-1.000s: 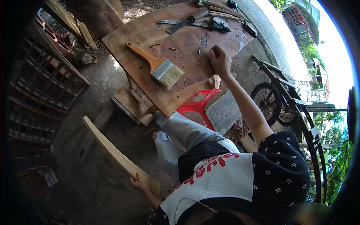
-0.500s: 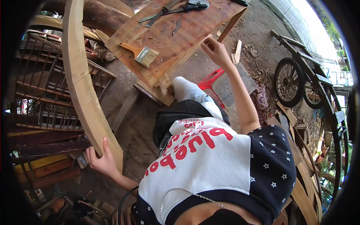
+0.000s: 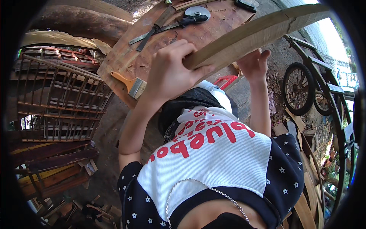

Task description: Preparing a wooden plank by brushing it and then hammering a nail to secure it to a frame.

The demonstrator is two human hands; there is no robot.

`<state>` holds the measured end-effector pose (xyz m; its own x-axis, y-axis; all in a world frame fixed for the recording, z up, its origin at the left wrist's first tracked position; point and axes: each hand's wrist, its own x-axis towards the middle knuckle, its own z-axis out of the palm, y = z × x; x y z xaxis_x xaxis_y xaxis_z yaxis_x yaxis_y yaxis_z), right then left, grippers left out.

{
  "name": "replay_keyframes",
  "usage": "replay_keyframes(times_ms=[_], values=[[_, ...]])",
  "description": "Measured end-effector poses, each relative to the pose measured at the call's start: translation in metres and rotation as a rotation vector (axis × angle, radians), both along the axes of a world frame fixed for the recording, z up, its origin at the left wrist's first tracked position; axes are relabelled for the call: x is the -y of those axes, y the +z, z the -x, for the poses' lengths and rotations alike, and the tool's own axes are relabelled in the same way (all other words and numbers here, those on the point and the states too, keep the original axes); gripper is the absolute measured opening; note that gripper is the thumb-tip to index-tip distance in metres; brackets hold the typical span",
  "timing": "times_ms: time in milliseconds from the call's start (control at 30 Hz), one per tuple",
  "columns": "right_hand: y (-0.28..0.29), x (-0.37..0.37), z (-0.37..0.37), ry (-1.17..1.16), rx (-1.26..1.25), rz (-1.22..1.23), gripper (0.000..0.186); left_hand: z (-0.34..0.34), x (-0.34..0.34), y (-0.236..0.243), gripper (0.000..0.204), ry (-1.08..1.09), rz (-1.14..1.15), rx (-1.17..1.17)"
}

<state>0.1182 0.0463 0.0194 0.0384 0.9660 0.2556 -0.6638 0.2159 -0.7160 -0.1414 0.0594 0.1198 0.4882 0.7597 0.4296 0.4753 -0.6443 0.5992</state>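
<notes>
A long curved wooden plank [image 3: 236, 44] slants across the upper middle, rising to the far right. My left hand [image 3: 173, 70] is closed round its near end, with the thumb along the lower side. My right hand [image 3: 253, 65] is raised just below the plank's middle, palm up and open. Part of its fingers is hidden behind the wood, and I cannot tell whether they touch it. Beneath the plank stands a wooden worktable [image 3: 126, 57]. A paintbrush [image 3: 131, 84] with an orange handle lies at its near left edge, its bristles partly hidden by my left forearm.
On the table lie an angle grinder's disc [image 3: 197, 14] and a metal square [image 3: 152, 34]. Slatted wooden frames [image 3: 57, 99] and stacked boards [image 3: 57, 160] fill the left side. A wheeled cart [image 3: 299, 89] stands at right. A red stool [image 3: 225, 82] is partly hidden near the table.
The plank has swung from upright on the left to slanting over the table toward the right. My left hand has risen with it; my right hand has moved right, off the table edge.
</notes>
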Motion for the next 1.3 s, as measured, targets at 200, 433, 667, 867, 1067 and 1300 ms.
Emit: replay_keyframes(times_ms=[200, 433, 667, 867, 1067, 1300], values=[[-0.011, -0.022, -0.050, -0.313, -0.165, 0.378, 0.063, -0.096, -0.068, -0.046, 0.052, -0.012, 0.098, -0.116], [-0.029, -0.047, -0.049, -0.473, -0.156, 0.710, 0.066, -0.107, -0.041, -0.088, 0.124, 0.103, 0.048, -0.371], [-0.050, -0.068, -0.031, -0.475, -0.087, 0.853, 0.056, -0.108, -0.031, -0.120, 0.142, 0.216, 0.118, -0.424], [-0.056, -0.061, -0.032, -0.498, -0.064, 0.924, 0.054, -0.110, -0.027, -0.131, 0.143, 0.199, 0.180, -0.449], [-0.060, -0.054, -0.037, -0.524, -0.057, 0.929, 0.051, -0.121, -0.023, -0.137, 0.144, 0.226, 0.168, -0.400], [-0.068, -0.047, -0.053, -0.461, 0.241, 0.959, 0.056, -0.120, -0.024, -0.139, 0.142, 0.219, 0.197, -0.408]])
